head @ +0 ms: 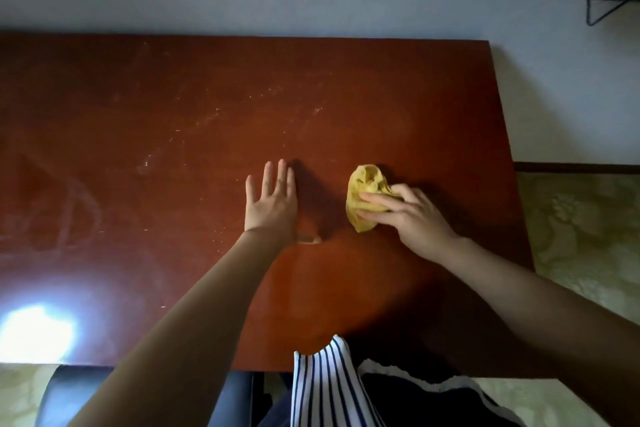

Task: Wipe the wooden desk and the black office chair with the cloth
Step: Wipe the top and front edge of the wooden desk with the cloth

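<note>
Gripping yellow cloth [367,184] in curled fingers of right hand [412,218] just right of desk [381,97] centre, straight fingers of left hand [272,208] flat on desk alongside; open cloth wider, press evenly, sweep toward pale streaks [207,118] beyond.

Glossy reddish-brown wooden bench [180,87] filling the view, streaked with pale dust smears and specks across the far middle and left, bright glare at the near left. Right of centre, yellow cloth [367,184] bunched into a crumpled wad on the top, gripped by the fingers and thumb of the right hand [412,218]. Low at the near left edge, black office chair [69,392], shiny, mostly hidden.
</note>
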Available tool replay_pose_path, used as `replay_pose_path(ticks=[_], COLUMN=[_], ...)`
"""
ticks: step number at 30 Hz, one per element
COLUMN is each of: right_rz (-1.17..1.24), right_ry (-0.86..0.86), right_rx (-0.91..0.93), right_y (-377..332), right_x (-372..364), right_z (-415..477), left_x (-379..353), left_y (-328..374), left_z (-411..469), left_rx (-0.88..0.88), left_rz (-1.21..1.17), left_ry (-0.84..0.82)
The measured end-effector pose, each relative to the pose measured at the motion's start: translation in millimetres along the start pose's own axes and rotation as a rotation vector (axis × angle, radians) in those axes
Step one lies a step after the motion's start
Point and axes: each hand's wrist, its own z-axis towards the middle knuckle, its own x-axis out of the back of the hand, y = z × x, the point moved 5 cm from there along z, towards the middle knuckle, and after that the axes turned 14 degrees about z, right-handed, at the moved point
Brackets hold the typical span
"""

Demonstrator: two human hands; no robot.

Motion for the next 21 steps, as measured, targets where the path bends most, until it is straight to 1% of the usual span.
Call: replay_pose_path(ticks=[3, 8, 11, 15, 18, 20, 21], right_rz=[0.048, 0.04, 0.02, -0.003, 0.03, 0.062, 0.073], right_ry=[-0.032, 0.032, 0.017, -0.021, 0.008, 0.053, 0.061], right_rx=[-0.109, -0.244, -0.312, -0.403, -0.488, -0.494, -0.467], right_y=[19.5, 39.5, 47.3, 51.4, 43.6, 33.4, 27.7], right_x=[5.2, 12.4, 14.0, 16.0, 12.0, 6.7, 3.4], right_z=[37.8, 97.4, 134.0, 177.9, 196.3, 197.7, 195.8], left_x=[-5.3, -10.6, -10.6, -9.8, -10.1, -10.3, -10.7], left_y=[0.9, 4.9, 4.4, 5.1, 6.1, 4.9, 4.3], left_z=[6.0, 8.4, 11.3, 11.5, 11.4, 12.2, 12.5], left_rx=[0.017, 0.01, 0.018, 0.045, 0.053, 0.052, 0.051], left_rz=[0.009, 0.015, 0.06, 0.071, 0.054, 0.034, 0.024], left_ry=[0.006, -0.001, -0.007, -0.016, -0.023, -0.028, -0.033])
